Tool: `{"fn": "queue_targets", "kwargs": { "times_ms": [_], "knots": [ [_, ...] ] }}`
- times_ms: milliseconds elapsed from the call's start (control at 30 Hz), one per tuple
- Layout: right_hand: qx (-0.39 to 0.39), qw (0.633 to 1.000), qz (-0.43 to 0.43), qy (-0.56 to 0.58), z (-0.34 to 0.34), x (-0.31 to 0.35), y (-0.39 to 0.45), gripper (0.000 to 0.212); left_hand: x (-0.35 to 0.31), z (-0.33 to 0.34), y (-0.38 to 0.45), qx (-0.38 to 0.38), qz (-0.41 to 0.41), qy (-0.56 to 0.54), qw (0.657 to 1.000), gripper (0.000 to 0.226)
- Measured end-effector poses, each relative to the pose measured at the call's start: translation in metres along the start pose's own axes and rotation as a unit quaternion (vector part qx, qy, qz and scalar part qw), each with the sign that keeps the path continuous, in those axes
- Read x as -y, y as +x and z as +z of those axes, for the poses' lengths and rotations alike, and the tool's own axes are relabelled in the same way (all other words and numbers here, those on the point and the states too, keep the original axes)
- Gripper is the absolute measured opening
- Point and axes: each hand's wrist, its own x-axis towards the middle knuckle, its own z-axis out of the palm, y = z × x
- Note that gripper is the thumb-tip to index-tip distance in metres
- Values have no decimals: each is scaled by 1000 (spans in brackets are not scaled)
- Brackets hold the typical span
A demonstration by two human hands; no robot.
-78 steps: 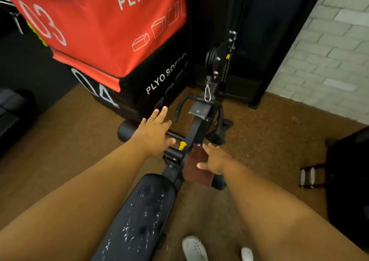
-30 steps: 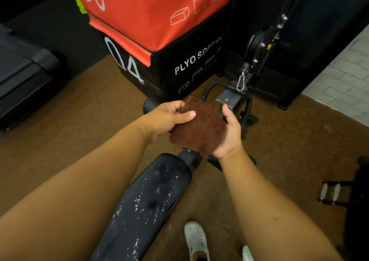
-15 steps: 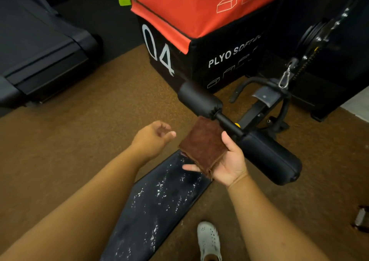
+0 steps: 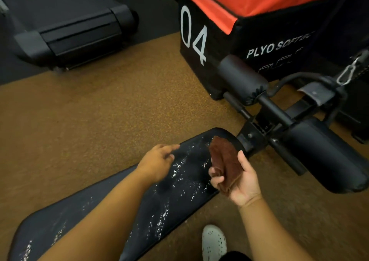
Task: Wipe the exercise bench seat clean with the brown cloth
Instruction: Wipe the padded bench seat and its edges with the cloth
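I am judging the wiping as not yet begun: white specks are still covering the black bench seat along its length. My right hand is gripping the folded brown cloth, fingers curled round it, just above the seat's far end. Compared with half a second ago, my left hand, fingers relaxed and empty, is now reaching over the seat.

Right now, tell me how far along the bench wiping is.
Done: the brown cloth is picked up and folded. In hand: the right hand grips the cloth over the far end of the bench seat, while the left hand hovers open by the seat's edge. Left: all the wiping; white specks cover the seat, with no clean strip visible.
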Motion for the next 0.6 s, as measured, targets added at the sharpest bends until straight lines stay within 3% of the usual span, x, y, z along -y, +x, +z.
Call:
{"fn": "queue_targets", "kwargs": {
  "times_ms": [200,333,433,467,533,567,600],
  "knots": [
    [-81,984,16,-159,-25,12,9,48,20,20,-9,-8,-37,33,999,43],
    [-195,938,-32,-284,-16,31,18,35,20,33,-10,-10,-53,110,992,50],
    [-258,886,-138,-361,-9,55,40,31,17,44,-8,-7,-54,169,984,57],
    [-274,840,-185,-431,-8,63,49,34,16,47,-5,-4,-50,187,981,59],
    [-292,681,-233,-630,-4,76,65,40,12,53,2,5,-47,212,976,63],
    [-287,598,-220,-715,-2,80,71,42,10,56,5,10,-46,214,976,65],
    [-269,542,-175,-777,-2,82,77,45,9,58,9,14,-45,213,976,67]
  ]
}}
